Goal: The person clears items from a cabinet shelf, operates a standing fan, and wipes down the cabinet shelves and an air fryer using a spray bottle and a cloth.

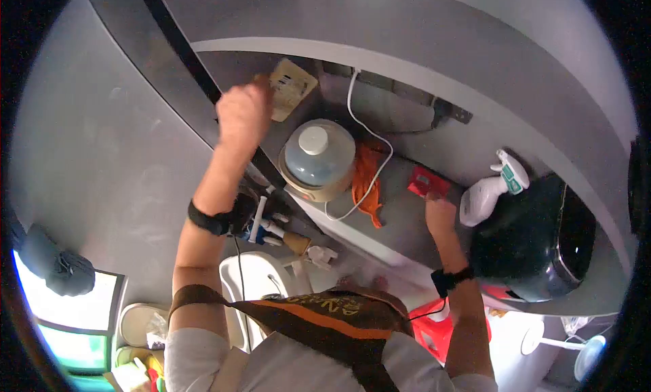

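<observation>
My left hand (pixel 244 114) is raised at the upper left, its fingers curled closed and slightly blurred. Something dark brown shows at its fingertips, too unclear to name. Just beside it is a yellowish printed card or label (pixel 293 89). My right hand (pixel 441 216) reaches over the grey shelf, fingers pressed together at the lower edge of a small red packet (pixel 427 181) that lies there. Between my hands stands a small round cooker (pixel 319 158) with a clear lid and white knob. An orange cloth (pixel 367 185) lies crumpled against its right side.
A white cord (pixel 386 142) loops over the shelf from the wall. To the right are a white spray bottle (pixel 483 198) and a black rounded appliance (pixel 525 250). Below the shelf stand a white plastic chair (pixel 252 266) and a red object (pixel 427 327).
</observation>
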`<state>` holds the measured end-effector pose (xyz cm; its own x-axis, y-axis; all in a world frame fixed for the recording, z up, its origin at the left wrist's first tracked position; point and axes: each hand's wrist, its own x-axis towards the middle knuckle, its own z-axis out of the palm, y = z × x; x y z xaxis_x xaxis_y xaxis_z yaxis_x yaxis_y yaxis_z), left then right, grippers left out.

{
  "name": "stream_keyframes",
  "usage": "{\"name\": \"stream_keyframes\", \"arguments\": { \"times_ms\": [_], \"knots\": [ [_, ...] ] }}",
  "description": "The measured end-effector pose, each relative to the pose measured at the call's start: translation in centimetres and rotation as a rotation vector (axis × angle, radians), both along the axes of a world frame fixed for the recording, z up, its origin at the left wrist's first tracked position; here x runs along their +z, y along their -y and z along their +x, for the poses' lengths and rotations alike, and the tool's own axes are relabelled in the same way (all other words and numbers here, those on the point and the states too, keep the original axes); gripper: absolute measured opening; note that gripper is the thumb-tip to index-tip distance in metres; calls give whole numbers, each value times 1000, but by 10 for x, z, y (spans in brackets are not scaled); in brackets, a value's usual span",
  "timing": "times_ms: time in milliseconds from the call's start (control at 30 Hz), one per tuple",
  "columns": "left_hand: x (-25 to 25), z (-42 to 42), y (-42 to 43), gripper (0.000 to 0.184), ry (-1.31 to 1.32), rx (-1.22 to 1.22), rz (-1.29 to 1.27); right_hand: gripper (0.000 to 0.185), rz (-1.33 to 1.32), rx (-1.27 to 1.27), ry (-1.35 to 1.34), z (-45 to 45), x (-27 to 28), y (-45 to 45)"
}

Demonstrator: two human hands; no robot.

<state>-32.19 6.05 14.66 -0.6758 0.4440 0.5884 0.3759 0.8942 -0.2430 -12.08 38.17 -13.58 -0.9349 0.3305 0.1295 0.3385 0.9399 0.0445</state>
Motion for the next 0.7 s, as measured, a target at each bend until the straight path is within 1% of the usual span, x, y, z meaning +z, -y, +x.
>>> {"name": "stream_keyframes", "arguments": {
  "times_ms": [33,100,133,167,200,233,300,333,367,400,433,500,533,567,600,633,667,700],
  "knots": [
    [-14,-13,-3,10,29,15,2,37,17,11,-4,-1,15,-4],
    [-35,-33,-9,12,52,-39,-48,25,-99,-57,-131,14,95,15],
    [-42,-42,-15,12,57,-31,-37,20,-119,-32,-231,17,129,24],
    [-48,-52,-23,14,124,-35,-67,16,-140,-11,-329,19,159,33],
    [-55,-61,-31,15,190,-43,-95,13,-170,105,-451,21,184,41],
    [-63,-72,-38,15,190,-46,-83,13,-158,106,-451,19,204,51],
    [-83,-93,-52,16,242,-230,-142,15,-456,214,-416,7,234,75],
    [-92,-105,-59,16,241,-237,-132,14,-423,309,-458,-5,243,86],
    [-102,-117,-65,17,321,-265,-197,12,-391,403,-499,-20,251,97],
    [-108,-126,-71,18,397,-294,-265,11,-289,400,-498,-38,254,109],
    [-113,-131,-76,18,393,-304,-261,10,-189,393,-496,-56,254,119],
    [-115,-139,-85,21,577,-350,-409,13,-24,419,-577,-93,252,132],
    [-93,-115,-79,24,674,-350,-267,13,-19,411,-579,-108,250,136],
    [-106,-119,-75,24,669,-357,-269,16,79,395,-614,-123,249,139],
    [-130,-131,-68,26,696,-480,27,19,174,379,-646,-136,250,140],
    [-146,-135,-63,28,718,-595,324,19,172,371,-645,-147,250,142],
    [-112,-109,-57,31,808,-495,127,21,140,371,-636,-157,251,142],
    [-109,-97,-46,31,815,-498,118,23,105,370,-623,-165,251,144]
  ]
}}
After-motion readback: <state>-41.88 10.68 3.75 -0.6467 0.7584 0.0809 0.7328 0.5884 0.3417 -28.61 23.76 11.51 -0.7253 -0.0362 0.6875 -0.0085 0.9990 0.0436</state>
